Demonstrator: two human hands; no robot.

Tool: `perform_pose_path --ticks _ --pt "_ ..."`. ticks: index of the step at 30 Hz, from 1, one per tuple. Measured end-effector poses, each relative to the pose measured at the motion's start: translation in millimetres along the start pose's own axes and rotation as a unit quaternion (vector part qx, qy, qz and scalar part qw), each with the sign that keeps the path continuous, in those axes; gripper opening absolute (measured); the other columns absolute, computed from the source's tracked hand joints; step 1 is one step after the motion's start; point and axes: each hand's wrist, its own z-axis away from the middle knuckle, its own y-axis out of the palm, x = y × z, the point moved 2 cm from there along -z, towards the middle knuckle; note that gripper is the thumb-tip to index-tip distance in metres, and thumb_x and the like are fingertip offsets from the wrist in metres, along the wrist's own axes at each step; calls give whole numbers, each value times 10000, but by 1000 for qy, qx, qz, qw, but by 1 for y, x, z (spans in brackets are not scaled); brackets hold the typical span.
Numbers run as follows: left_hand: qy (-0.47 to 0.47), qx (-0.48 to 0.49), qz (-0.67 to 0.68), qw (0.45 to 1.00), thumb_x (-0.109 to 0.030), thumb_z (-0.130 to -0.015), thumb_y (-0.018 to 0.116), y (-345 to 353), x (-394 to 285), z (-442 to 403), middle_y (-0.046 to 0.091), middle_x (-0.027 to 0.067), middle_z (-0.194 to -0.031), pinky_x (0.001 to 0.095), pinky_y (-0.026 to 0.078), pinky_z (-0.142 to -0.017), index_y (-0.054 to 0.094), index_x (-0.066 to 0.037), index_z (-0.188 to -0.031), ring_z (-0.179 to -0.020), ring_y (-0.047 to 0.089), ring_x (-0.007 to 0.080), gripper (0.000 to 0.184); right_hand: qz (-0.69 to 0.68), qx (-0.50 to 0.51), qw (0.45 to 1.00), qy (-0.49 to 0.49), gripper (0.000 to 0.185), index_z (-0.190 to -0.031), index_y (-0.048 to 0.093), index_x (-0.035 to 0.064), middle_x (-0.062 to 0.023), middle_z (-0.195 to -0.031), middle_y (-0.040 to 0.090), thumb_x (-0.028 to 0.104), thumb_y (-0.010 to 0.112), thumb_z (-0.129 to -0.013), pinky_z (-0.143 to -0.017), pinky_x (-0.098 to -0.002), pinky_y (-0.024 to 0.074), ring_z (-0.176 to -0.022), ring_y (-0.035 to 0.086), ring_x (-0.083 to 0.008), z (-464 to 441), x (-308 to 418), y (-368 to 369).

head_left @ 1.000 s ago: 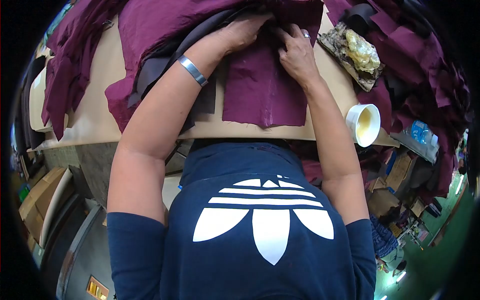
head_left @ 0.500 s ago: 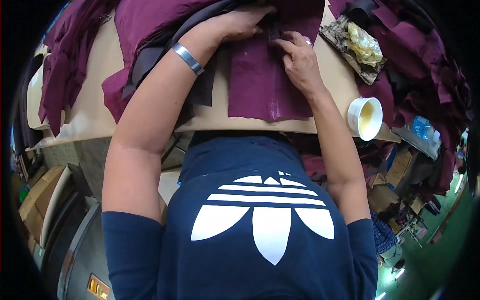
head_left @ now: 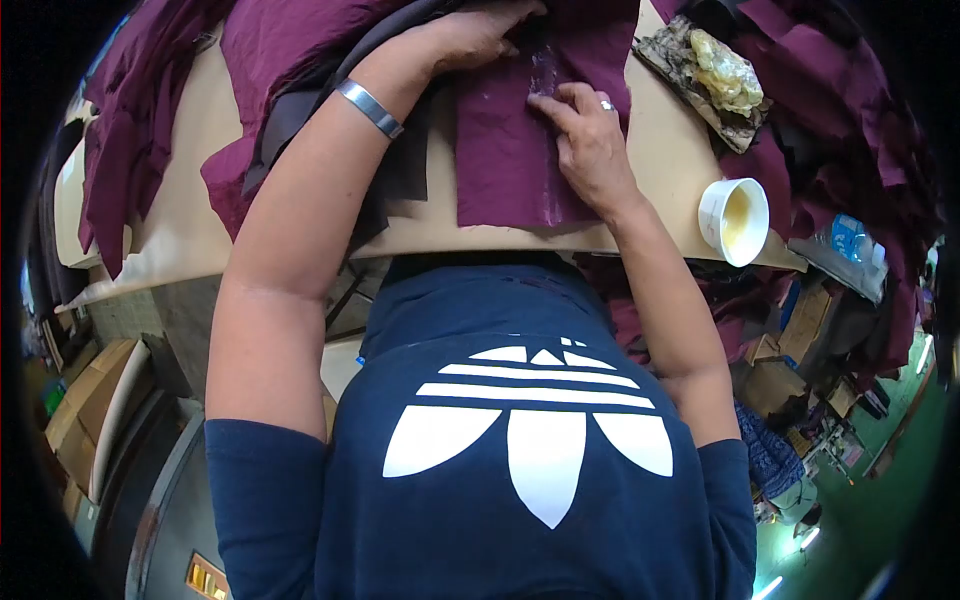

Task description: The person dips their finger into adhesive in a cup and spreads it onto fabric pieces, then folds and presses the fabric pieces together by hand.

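A maroon cloth piece [head_left: 500, 165] lies flat at the table's front edge, with a pale, whitish streak running down it. My right hand [head_left: 595, 145], a ring on one finger, rests over this streak. Its fingers are bent and the index fingertip touches the cloth; whether anything is pinched under them is hidden. Farther up and left, my left hand [head_left: 485, 35] lies across the fabric with fingers stretched out, close to the cloth's upper part. Under my left forearm is dark fabric [head_left: 405, 160], beside a larger maroon cloth pile [head_left: 285, 60].
To the right stand a white cup [head_left: 733, 222] with yellowish contents and a crusted board [head_left: 680, 85] bearing a yellowish lump [head_left: 725, 75]. Maroon cloth heaps [head_left: 830, 100] fill the far right. More maroon cloth [head_left: 130, 130] hangs at the left of the tan table [head_left: 200, 180].
My right hand has slid down the cloth toward me, showing more of the whitish streak above it. My left hand stays near the top. The view has shifted slightly.
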Motion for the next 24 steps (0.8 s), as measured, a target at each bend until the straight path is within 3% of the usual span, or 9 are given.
perform_pose_path --ticks 3,14,17,20,23,24 --pt "-43 45 64 996 -40 -777 597 -3 -2 -3 450 231 -1277 385 318 -1024 379 -72 -1305 -1216 405 362 573 16 21 999 -22 351 -1047 639 76 -94 -966 554 -22 524 -731 -762 -364 403 -878 523 -263 22 7 -6" --pt "-78 40 133 987 -14 -778 609 -11 -14 -1 491 200 -1230 371 360 -984 397 -65 -1273 -1156 459 326 541 94 72 986 -121 351 -1103 580 2 -75 -1010 533 84 539 -765 -824 -351 395 -873 509 -212 92 39 -19" --pt "-70 41 124 989 -16 -775 616 -11 -13 -1 495 201 -1212 366 367 -975 400 -66 -1269 -1147 462 323 542 69 78 988 -114 304 -1052 604 21 -77 -978 540 66 546 -757 -808 -354 399 -843 520 -217 94 43 -24" --pt "-70 51 93 992 -26 -767 625 -16 -17 -3 495 204 -1203 371 371 -966 403 -67 -1268 -1146 462 325 550 -49 121 989 -62 260 -985 629 56 -77 -946 547 25 544 -741 -784 -367 405 -812 527 -229 88 36 -28" --pt "-47 39 90 994 -34 -758 635 -9 -6 -3 491 204 -1208 380 366 -966 406 -71 -1270 -1150 457 329 562 -117 52 991 32 333 -1006 634 92 -109 -982 547 -39 537 -715 -794 -371 415 -865 542 -245 54 27 -38" --pt "-35 32 94 994 -36 -755 638 -5 -2 -3 489 204 -1212 383 363 -967 407 -73 -1271 -1153 456 331 567 -80 28 996 25 318 -992 637 97 -91 -972 547 -28 533 -718 -795 -375 406 -858 537 -242 41 23 -38"
